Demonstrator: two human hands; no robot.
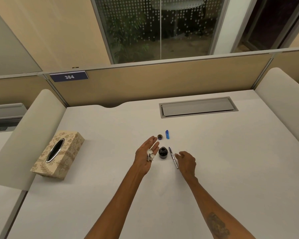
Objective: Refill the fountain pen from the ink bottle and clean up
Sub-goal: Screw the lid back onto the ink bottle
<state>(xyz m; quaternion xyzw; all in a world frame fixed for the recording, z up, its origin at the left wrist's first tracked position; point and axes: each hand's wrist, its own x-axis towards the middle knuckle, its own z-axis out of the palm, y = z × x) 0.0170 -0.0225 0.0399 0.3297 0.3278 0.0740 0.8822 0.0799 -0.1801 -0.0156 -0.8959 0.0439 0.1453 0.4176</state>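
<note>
Head view: the right hand (186, 162) is loosely open, holding nothing, just beside the pen (173, 157) lying on the desk (110, 195). The left hand (146, 155) is spread flat with what may be a crumpled tissue (150, 154) on its fingers. Between them stands the open ink bottle (163, 152). Farther back lie its cap (160, 136) and a blue pen part (167, 134). A tissue box (58, 153) sits far left.

We are at an open-plan office workstation: behind the white desk (214, 161) stands a tan partition panel (162, 80) carrying a numbered plate "384" (69, 76), a cable hatch (198, 107) is set into the desk near that panel, and glass walls (155, 26) rise beyond it.
</note>
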